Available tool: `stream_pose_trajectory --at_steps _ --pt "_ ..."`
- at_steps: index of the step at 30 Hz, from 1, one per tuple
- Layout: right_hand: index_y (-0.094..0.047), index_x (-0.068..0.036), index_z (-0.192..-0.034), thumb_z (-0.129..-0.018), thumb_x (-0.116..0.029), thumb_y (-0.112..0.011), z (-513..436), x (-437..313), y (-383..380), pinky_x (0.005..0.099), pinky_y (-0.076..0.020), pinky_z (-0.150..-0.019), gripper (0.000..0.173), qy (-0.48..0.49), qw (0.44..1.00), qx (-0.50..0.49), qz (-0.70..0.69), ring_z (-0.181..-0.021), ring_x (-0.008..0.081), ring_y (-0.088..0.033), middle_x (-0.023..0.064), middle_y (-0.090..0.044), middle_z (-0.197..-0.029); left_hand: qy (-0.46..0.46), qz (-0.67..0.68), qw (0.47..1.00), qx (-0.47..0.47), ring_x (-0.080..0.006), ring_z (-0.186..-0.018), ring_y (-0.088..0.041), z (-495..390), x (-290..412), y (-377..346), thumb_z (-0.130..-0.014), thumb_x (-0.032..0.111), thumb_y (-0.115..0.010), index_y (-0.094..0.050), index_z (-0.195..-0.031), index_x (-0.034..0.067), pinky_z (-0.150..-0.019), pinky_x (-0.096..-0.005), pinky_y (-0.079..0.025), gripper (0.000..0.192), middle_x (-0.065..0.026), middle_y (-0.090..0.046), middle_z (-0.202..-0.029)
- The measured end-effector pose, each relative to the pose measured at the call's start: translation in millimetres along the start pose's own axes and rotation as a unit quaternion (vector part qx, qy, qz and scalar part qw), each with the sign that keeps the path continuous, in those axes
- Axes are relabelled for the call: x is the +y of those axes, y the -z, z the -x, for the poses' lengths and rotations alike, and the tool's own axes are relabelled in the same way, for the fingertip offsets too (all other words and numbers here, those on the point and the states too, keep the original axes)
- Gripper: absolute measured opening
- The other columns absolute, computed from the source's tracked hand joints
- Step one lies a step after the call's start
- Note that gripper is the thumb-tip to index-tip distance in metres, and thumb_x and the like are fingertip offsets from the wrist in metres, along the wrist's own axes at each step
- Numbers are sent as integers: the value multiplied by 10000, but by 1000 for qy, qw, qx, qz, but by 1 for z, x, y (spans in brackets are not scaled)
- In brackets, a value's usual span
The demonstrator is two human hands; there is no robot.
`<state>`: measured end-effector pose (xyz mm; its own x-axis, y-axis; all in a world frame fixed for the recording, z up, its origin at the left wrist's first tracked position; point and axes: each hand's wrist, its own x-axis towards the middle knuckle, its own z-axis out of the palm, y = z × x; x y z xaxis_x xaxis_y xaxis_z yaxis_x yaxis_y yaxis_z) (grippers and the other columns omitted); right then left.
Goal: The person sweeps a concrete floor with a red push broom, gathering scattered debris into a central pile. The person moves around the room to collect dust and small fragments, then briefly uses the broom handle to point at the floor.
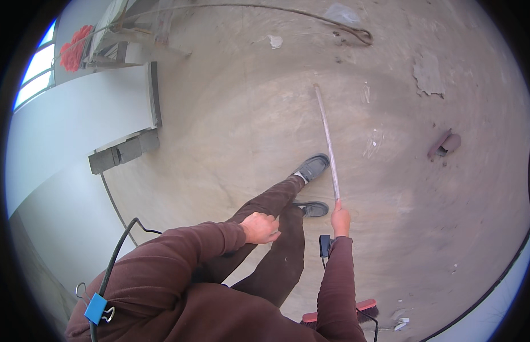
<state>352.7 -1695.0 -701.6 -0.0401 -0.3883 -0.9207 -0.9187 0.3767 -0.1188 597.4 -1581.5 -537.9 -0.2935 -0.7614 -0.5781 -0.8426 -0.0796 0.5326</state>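
My right hand (341, 220) is closed around a long, pale, slender pole (327, 132). The pole slants away from me over the floor, its tip beyond my shoes. My left hand (260, 228) hangs in front of my legs, fingers loosely curled; its palm is hidden, and I see nothing held in it. A broom head with a red back (367, 305) and dark bristles lies low in the view, partly behind my right forearm. My forearm covers any join between it and the pole, so I cannot tell if they are one broom.
My grey shoes (314, 166) stand on a dusty concrete floor (247, 107). At the left, a white panel (89, 102) rests by grey blocks (126, 151). Farther off lie a bent rod or cable (290, 10), clear plastic (342, 15), a flat scrap (428, 75) and a brownish object (446, 143).
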Motion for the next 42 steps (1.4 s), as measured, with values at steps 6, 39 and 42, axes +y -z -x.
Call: stream_pose_trajectory --at_steps 6,39,42 --pt "-694 70 -874 -989 -575 -299 -27 -30 -2 550 -470 -819 765 21 999 23 -14 -943 498 -610 334 -649 -923 15 10 1000 -6 -287 -593 -636 3 -3 -4 -847 377 -646 -590 -714 56 -529 -416 -510 352 -106 -573 -669" --pt "-697 73 -857 -992 -579 -276 -24 -20 -15 553 -473 -793 788 38 999 33 -13 -901 509 -612 323 -654 -883 27 25 999 13 -292 -600 -637 -1 1 -4 -839 377 -652 -595 -706 49 -549 -415 -516 358 -111 -572 -661" --pt "-693 77 -827 -992 -581 -276 -14 -10 -20 559 -469 -792 797 -1 1000 15 7 -901 510 -611 328 -650 -872 26 27 999 15 -291 -600 -635 -1 2 -5 -837 376 -656 -593 -706 49 -548 -414 -514 357 -109 -570 -659"
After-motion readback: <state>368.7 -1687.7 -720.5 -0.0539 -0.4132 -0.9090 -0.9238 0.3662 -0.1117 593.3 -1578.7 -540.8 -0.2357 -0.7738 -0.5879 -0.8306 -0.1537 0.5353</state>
